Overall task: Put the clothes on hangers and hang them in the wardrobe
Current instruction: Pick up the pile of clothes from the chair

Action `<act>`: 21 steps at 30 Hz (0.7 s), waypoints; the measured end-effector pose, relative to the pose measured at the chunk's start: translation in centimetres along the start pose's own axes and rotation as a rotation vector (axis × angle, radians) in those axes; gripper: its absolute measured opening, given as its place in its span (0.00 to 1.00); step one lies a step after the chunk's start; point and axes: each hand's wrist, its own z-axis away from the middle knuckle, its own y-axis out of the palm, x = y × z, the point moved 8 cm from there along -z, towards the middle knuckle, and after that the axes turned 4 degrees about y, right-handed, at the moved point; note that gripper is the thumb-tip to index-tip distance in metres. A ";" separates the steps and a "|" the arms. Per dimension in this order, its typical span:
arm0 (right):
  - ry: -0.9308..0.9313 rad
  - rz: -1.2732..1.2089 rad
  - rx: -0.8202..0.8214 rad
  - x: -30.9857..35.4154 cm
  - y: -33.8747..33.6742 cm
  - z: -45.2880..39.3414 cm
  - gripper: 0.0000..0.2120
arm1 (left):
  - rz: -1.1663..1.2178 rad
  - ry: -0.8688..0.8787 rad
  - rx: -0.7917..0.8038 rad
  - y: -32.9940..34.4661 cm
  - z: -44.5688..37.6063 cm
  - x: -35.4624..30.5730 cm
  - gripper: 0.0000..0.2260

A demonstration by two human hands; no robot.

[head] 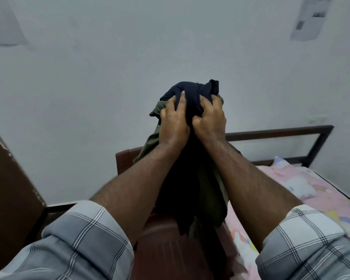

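My left hand [173, 120] and right hand [210, 118] are raised side by side before the pale wall [89, 87], both bunching the same bundle of clothes. The left fingers lie curled over the navy garment [192, 93] at the top of the bundle; the right fingers dig into its folds, their tips buried in cloth and out of sight. An olive garment [152, 140] shows under and behind the navy one, peeking out left of my left hand and hanging down between my forearms. The lower part of the bundle is a dark mass in shadow; where one garment ends and the other begins there I cannot tell, nor what kind of clothes they are. The bundle hangs above a brown chair [166, 245], whose seat is blurred and mostly covered by my arms. To the right lies a bed [331, 203] with pink patterned bedding and a dark frame, cut off at the right edge. A brown panel [10, 188] stands at the left edge, only partly in view. Blurred papers [309, 19] hang on the wall far right; their content is unreadable. My checked sleeves [85, 243] fill the near corners.
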 end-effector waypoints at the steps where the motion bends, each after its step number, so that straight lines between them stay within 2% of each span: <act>1: 0.010 0.019 -0.019 0.1 -1.4 1.3 0.26 | 0.020 0.016 0.012 -0.3 1.1 -1.1 0.34; 12: 0.216 0.236 -0.211 -3.5 -19.4 15.8 0.27 | 0.214 0.191 0.227 1.3 15.1 -16.8 0.34; 21: 0.383 0.442 -0.430 -7.3 -42.2 28.4 0.25 | 0.427 0.397 0.376 3.6 27.8 -38.4 0.30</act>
